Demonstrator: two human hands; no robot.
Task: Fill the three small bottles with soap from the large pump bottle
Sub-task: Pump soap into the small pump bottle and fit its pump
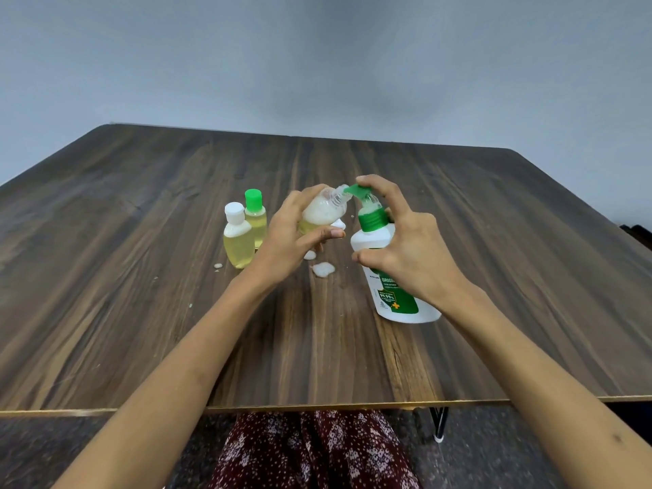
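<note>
- Head view is showing the third fill under way: the person's left hand is gripping an uncapped small bottle, fingers and thumb curled round its body, tilting it so its open neck is meeting the green spout of the large pump bottle.
- That bottle is holding white foam over a little yellow soap, so I judge it only part full.
- The right hand is working the pump, forefinger curled over the pump head, thumb and remaining fingers hooked round the white body, which is leaning toward the near edge of the table.
- Two capped bottles, a white-capped bottle and a green-capped bottle, are standing touching, left of the hands toward mid-table, both yellow nearly to the shoulder.
- Foam blobs are lying on the wood between the hands.
- Next, I reckon, more pump strokes with the neck kept tight on the spout, then capping; I cannot pick out its cap.
</note>
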